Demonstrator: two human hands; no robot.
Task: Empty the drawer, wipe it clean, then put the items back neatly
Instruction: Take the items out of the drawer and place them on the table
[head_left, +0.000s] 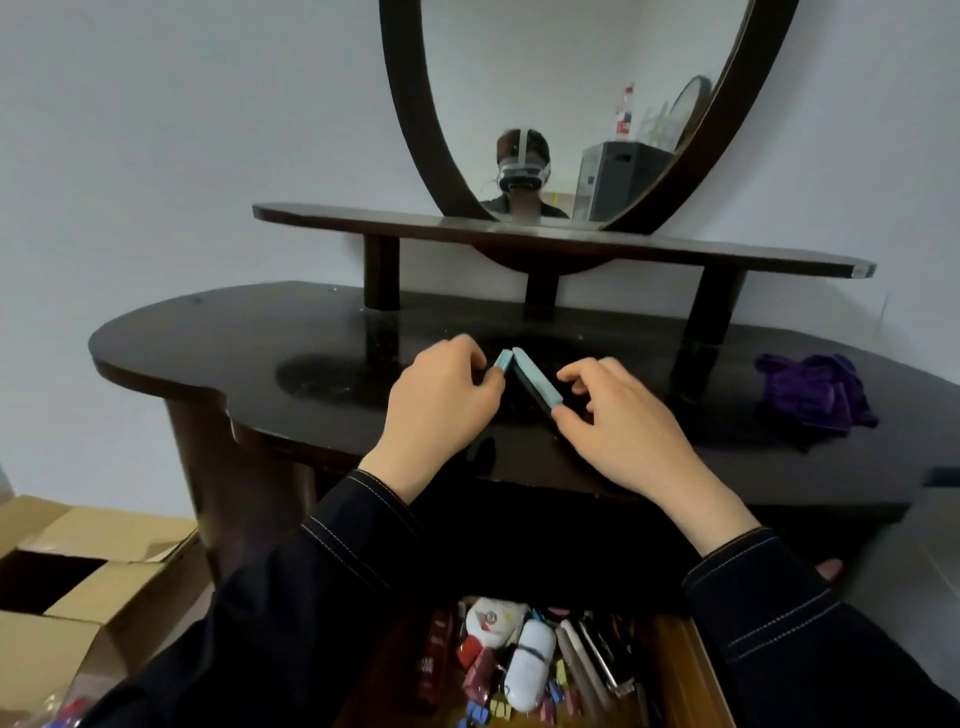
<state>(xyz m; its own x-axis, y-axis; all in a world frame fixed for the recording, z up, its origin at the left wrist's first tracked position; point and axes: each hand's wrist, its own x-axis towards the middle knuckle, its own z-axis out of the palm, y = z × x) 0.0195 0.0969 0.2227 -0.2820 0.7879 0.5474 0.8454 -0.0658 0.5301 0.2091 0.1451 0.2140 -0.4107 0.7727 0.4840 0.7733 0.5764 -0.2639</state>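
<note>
Drawer (670, 675): it stands pulled out at the lower edge of the view and is not yet emptied.
Drawer contents: a white oval case (530, 665), many small coloured clips (488, 712) and a bundle of pens (592, 670) lie mixed together.
Step, as I judge it: the emptying is at an early point, and items are being laid on the dresser top (234, 343).
Left hand (441, 400): its fingers are curled around the near end of a short blue bar (503, 360).
Right hand (618, 415): thumb and forefinger pinch the lower end of a long blue bar (537, 378), and the other fingers are loosely spread.
Blue bars: they sit on the dresser top between the hands and lean together at their far ends like a roof. I cannot tell if they are joined there.
Handling: the bars look light, stiff and smooth, so a pinch on the long sides should hold better than one on the ends. The loose clips probably need scooping.
Purple cloth (815, 389): it lies crumpled on the right of the top, well apart from the hands, likely for the wiping.
Cardboard box (78, 571): it stands open on the floor at the left.
Shelf (519, 234) and mirror (561, 104): they rise behind, against the wall.
</note>
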